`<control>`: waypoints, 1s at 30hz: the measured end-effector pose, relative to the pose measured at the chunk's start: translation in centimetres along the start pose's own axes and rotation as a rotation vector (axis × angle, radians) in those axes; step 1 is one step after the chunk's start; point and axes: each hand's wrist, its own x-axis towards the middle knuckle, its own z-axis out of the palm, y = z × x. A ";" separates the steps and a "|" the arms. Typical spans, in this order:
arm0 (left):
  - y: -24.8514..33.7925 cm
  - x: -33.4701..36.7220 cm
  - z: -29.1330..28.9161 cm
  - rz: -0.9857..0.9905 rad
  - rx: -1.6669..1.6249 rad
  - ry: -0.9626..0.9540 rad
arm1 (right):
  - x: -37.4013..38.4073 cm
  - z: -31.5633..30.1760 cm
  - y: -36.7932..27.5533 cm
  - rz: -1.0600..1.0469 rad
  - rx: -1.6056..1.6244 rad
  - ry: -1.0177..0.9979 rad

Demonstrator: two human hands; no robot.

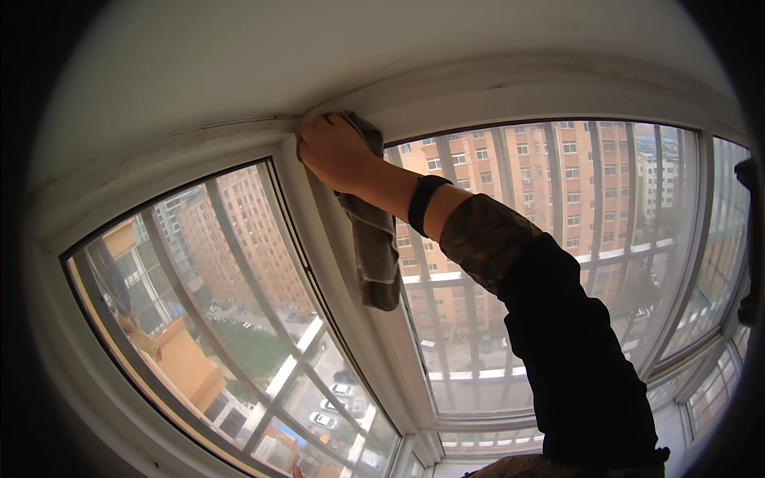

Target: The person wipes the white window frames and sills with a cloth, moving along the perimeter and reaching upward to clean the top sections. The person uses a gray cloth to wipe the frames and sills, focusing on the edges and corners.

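Note:
My right hand [339, 151] reaches up to the top corner where two window frames meet. Its fingers are closed on a grey-brown cloth [374, 251], pressed against the frame just under the ceiling. The cloth's loose end hangs down along the white corner post [323, 207]. A dark band circles my right wrist, and the sleeve is black with a camouflage-patterned cuff. At the lower edge a small skin-coloured tip [297, 472] shows, perhaps a finger of my left hand; too little of it is visible to tell its pose.
A left window pane [239, 334] and a wide right pane [558, 319] flank the post, with bars beyond the glass. Outside, far below, are parked cars [323, 420] and tall buildings. The white ceiling [239, 64] has dark smudges near the corner. A further window is at far right.

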 end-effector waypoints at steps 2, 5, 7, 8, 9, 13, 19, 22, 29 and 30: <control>-0.3 -0.1 0.1 0.025 0.023 0.018 | -0.7 -1.3 1.2 0.085 0.058 0.059; -0.8 -0.4 0.4 0.061 0.083 0.030 | -2.6 -4.3 3.9 0.159 0.083 0.014; -1.1 -0.4 0.4 0.046 0.106 0.014 | -4.9 -6.5 6.0 0.158 0.071 0.045; -1.3 -0.4 0.4 0.014 0.099 -0.004 | -6.1 -7.5 7.2 0.137 0.061 0.089; -1.4 -0.5 0.3 -0.016 0.097 -0.024 | -7.5 -8.4 8.4 0.133 0.046 0.096; -1.3 -0.5 0.1 0.005 0.058 -0.042 | -12.2 -12.0 11.5 0.143 0.092 0.147; 6.3 3.2 5.5 0.121 -0.153 0.034 | -20.3 -19.9 14.9 0.194 -0.040 0.191; 14.5 7.4 10.4 0.493 -0.223 -0.066 | -21.4 -21.8 18.6 0.315 -0.104 0.217; 32.6 23.1 15.9 0.970 -0.513 -0.108 | -21.9 -22.0 23.4 0.268 -0.148 0.265; 34.9 25.0 16.5 1.034 -0.464 -0.069 | -22.0 -21.9 23.6 0.272 -0.127 0.266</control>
